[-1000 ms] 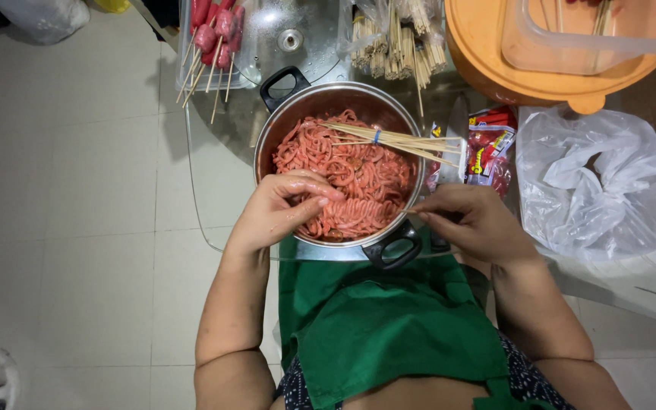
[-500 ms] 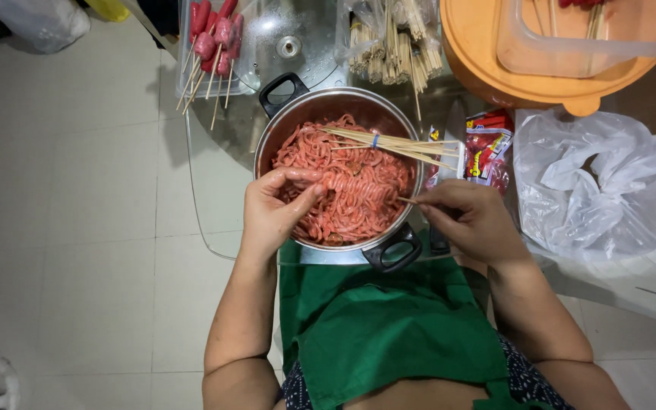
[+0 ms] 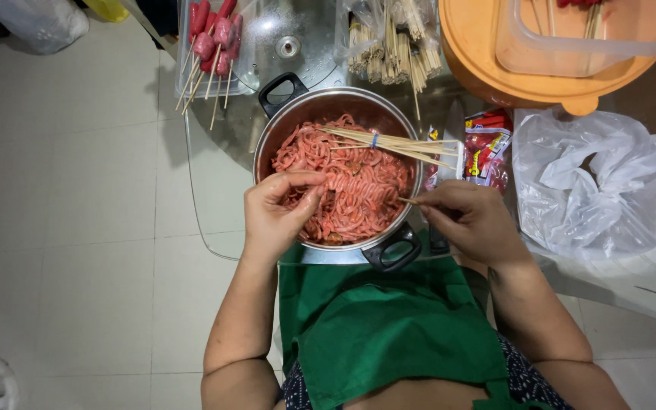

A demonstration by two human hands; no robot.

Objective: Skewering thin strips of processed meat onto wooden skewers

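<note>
My left hand (image 3: 276,212) dips into the steel pot (image 3: 267,140), fingertips pinching one pink sausage (image 3: 298,181) off the heap. My right hand (image 3: 471,220), at the pot's right rim, pinches a single bamboo skewer (image 3: 410,201), tip inward. Risk, my judgement: the sausage looks greasy, so it may slip or the point may prick a finger.

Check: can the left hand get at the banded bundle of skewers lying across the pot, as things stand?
Probably yes. The left hand is already over the pot, its fingers on the pink sausages. The skewer bundle lies uncovered across the far rim, with nothing between. The right hand stays at the near right rim.
</note>
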